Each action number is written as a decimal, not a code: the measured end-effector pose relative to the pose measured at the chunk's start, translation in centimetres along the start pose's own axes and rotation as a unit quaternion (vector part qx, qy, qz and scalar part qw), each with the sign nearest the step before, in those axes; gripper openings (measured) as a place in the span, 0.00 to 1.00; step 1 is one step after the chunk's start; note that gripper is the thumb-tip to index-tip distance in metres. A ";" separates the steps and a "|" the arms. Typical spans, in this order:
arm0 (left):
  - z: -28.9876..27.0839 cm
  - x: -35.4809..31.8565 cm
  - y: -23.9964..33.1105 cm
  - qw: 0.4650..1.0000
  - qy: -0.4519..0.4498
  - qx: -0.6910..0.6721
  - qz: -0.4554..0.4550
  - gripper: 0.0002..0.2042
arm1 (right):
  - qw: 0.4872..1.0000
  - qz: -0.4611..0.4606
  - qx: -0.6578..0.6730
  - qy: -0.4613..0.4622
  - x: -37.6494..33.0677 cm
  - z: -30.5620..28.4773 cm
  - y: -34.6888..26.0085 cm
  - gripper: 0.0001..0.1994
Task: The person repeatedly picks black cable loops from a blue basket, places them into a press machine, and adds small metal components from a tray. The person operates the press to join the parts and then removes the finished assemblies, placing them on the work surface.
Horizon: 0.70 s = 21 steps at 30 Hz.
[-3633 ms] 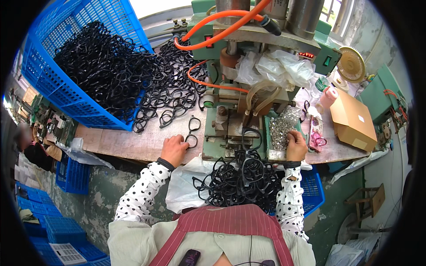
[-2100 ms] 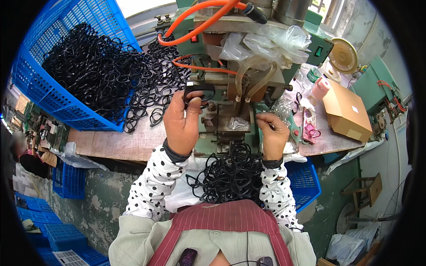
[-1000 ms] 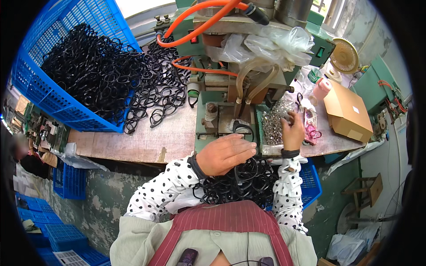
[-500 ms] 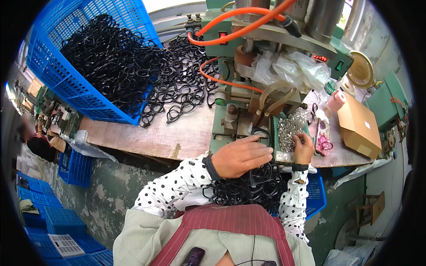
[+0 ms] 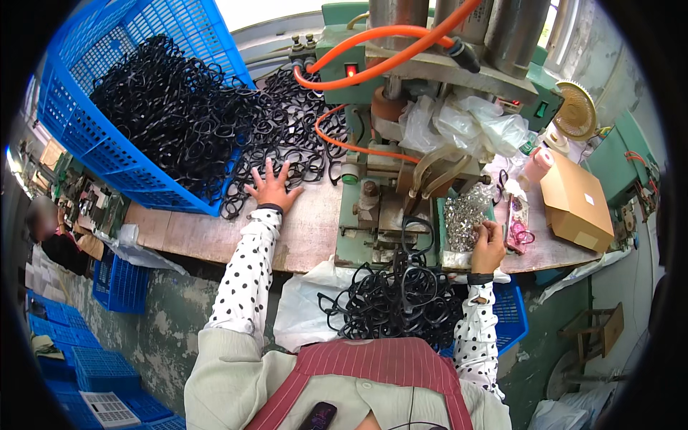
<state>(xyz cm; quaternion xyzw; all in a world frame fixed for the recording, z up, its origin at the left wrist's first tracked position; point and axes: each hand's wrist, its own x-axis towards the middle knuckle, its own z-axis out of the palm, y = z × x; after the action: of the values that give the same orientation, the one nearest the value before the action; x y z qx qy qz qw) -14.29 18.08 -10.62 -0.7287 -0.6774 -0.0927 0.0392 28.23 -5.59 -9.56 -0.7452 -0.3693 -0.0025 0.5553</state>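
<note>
- Blue crate [image 5: 107, 136]: tilted at 10 o'clock on the desk [image 5: 308, 236], spilling black spectacle frames [image 5: 283, 154] across the boards.
- Green press machine [image 5: 401, 143]: at 12 o'clock, with orange hoses and a clear plastic bag at its front.
- Heap of black frames [image 5: 390, 304]: at 6 o'clock, against the person's apron.
- Brown cardboard box [image 5: 573, 204]: closed, at 3 o'clock, a small pale label on top; just beside it stands a pink cylinder [image 5: 536, 166].
- Left hand [image 5: 272, 188]: fingers spread flat on the spilled frames, which run on toward 11 o'clock; this hand is the nearer one to them.
- Right hand [image 5: 489, 244]: fingers curled at the edge of a tray of small shiny metal parts [image 5: 466, 215]; whether it pinches one, I cannot tell.
</note>
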 end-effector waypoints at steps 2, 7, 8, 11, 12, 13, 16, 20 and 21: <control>-0.2 2.1 -1.1 0.997 -0.074 -0.009 0.011 0.40 | 0.996 -0.045 -0.072 0.041 -0.3 -0.1 -0.4 0.06; 1.4 3.7 -3.7 0.988 -0.021 -0.068 0.134 0.27 | 0.993 -0.072 -0.097 0.007 -0.5 0.3 0.0 0.06; 1.2 2.6 -3.2 0.978 0.016 -0.072 0.197 0.26 | 0.995 -0.051 -0.089 -0.008 -0.5 0.2 0.3 0.06; 0.5 -1.8 -1.9 0.929 0.069 -0.086 0.353 0.27 | 0.994 -0.082 -0.074 -0.017 -0.4 0.0 -0.7 0.04; 0.1 -3.3 -1.4 0.930 0.062 -0.067 0.356 0.27 | 0.985 -0.147 -0.085 -0.002 -0.1 0.0 -0.3 0.04; -0.6 -4.4 -1.1 0.931 0.060 -0.045 0.357 0.28 | 0.985 -0.147 -0.087 -0.004 0.1 0.0 -0.5 0.04; -1.7 -4.9 -2.6 0.913 0.038 -0.018 0.405 0.27 | 0.991 -0.107 -0.078 -0.032 0.3 0.0 -2.3 0.06; -4.2 -4.5 -2.6 0.926 0.121 -0.040 0.355 0.17 | 0.989 -0.014 0.097 -0.114 -0.1 -0.1 -7.1 0.08; -5.0 -4.8 -2.4 0.940 0.133 -0.078 0.305 0.14 | 0.985 -0.051 0.095 -0.133 -0.1 -0.2 -8.7 0.06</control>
<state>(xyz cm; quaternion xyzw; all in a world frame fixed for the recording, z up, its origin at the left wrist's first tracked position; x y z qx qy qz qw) -17.36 12.65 -6.76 -0.8823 -0.4015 -0.2251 0.0988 23.46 -4.88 -2.37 -0.6627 -0.4760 0.1033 0.5689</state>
